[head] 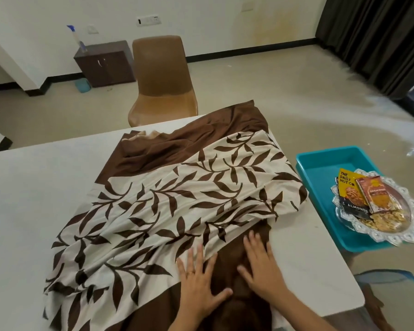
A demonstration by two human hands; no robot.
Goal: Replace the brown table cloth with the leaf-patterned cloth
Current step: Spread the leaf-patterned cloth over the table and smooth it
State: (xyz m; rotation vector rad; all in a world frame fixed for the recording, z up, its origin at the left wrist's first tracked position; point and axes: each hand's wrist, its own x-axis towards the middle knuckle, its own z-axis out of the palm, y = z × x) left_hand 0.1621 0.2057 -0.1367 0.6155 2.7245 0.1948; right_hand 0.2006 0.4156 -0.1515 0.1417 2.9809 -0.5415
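Note:
A cream cloth with brown leaf print (pixel 167 206) lies rumpled across the white table (pixel 34 187). Plain brown cloth (pixel 177 142) shows at its far end and again at the near edge under my hands. My left hand (pixel 198 283) lies flat with fingers spread, partly on the leaf print and partly on the brown fabric. My right hand (pixel 261 266) rests flat on the brown fabric beside it, fingers straight. Neither hand grips anything.
A teal tray (pixel 320 163) stands to the right of the table, holding a silver plate (pixel 406 225) with snack packets. A brown chair (pixel 163 80) stands beyond the table's far edge. A small dark cabinet (pixel 105 63) with a spray bottle sits by the wall.

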